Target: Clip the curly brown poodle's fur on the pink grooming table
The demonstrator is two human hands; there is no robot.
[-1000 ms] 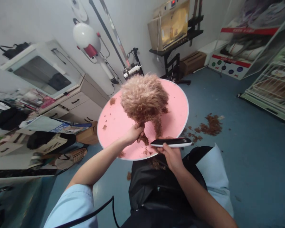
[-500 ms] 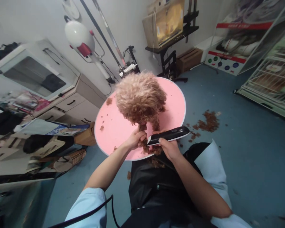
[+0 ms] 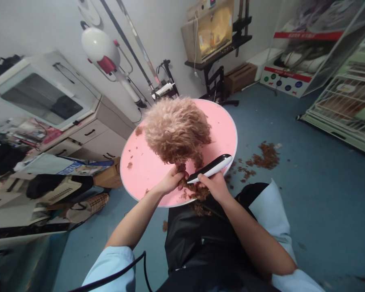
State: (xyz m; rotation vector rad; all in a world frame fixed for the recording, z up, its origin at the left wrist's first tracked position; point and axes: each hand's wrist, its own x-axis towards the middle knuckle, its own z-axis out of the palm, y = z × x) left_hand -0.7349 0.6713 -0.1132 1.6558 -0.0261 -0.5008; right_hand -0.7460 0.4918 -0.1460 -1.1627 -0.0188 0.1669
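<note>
A curly tan dog (image 3: 176, 127) is on a round pink grooming table (image 3: 223, 121) with a pale rim. My left hand (image 3: 172, 180) is closed around one of its legs (image 3: 180, 167), below the fluffy head. In my right hand (image 3: 216, 186) is a black and white hair clipper (image 3: 211, 167), held by its body with the blade end pointing left. That blade end lies close to my left fingers and the held leg; contact cannot be made out. Brown cut hair (image 3: 200, 190) lies in clumps under the clipper, at the table's near edge, and some is on my black apron (image 3: 200, 239).
More cut hair (image 3: 266, 156) is scattered on the blue floor at the right. A white and red dryer (image 3: 100, 48) on an arm stands behind the table. Cabinets (image 3: 88, 132) line the left, and a wire cage (image 3: 349, 97) stands at the right.
The clipper has rolled and tilted in my right hand: its rear end is higher and further left, and more of its white side shows. My left hand still grips the leg.
</note>
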